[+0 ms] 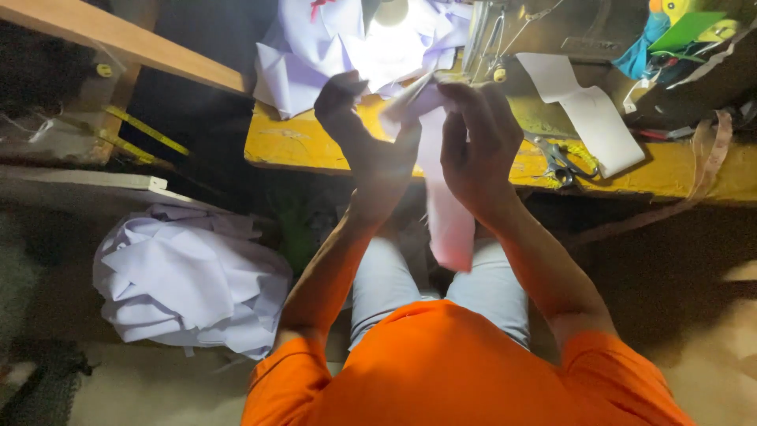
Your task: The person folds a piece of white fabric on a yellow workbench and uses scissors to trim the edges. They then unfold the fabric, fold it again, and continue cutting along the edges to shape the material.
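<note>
My left hand (pixel 359 126) and my right hand (pixel 477 138) are raised together in front of a yellow sewing table (pixel 303 146), both pinching the top of a narrow strip of pale lilac cloth (pixel 445 213). The strip hangs down between my forearms toward my lap. Its upper end is folded between my fingers under a bright lamp (pixel 390 12). Behind my hands a heap of the same pale fabric (pixel 315 47) lies on the table beside the sewing machine's needle area (pixel 489 47).
Scissors (pixel 558 162) lie on the table right of my right hand, next to a white cut piece (pixel 587 110). A pile of pale fabric (pixel 189 280) sits on the floor at left. A measuring tape (pixel 146 130) hangs at left; clutter fills the back right.
</note>
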